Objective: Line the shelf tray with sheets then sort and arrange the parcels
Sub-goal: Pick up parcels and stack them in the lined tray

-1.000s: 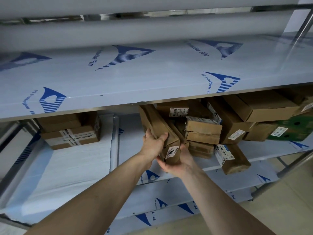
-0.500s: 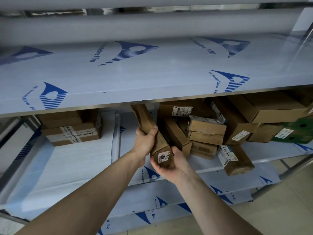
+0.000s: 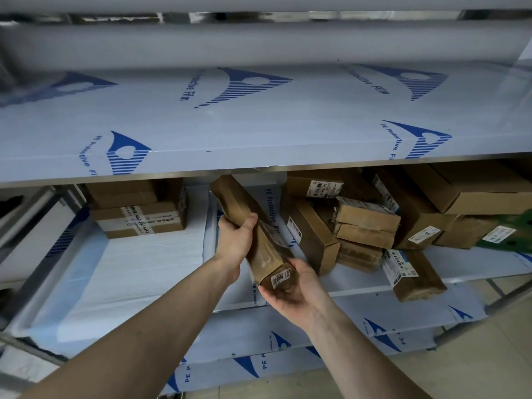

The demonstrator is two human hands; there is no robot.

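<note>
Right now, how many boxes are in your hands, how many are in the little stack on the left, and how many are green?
Long brown box held by left hand and right hand: 1
Stacked brown boxes, upper and lower: 2
Green box: 1
Total: 4

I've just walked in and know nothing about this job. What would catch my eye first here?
First, the two bare hands in the middle: the left hand grips a long brown parcel partway along, while the right hand cups its labelled near end. To the right, a jumbled heap of parcels crowds the same shelf; to the left sit two neatly stacked boxes. Above, a shelf carries white film with bold blue logos.
</note>
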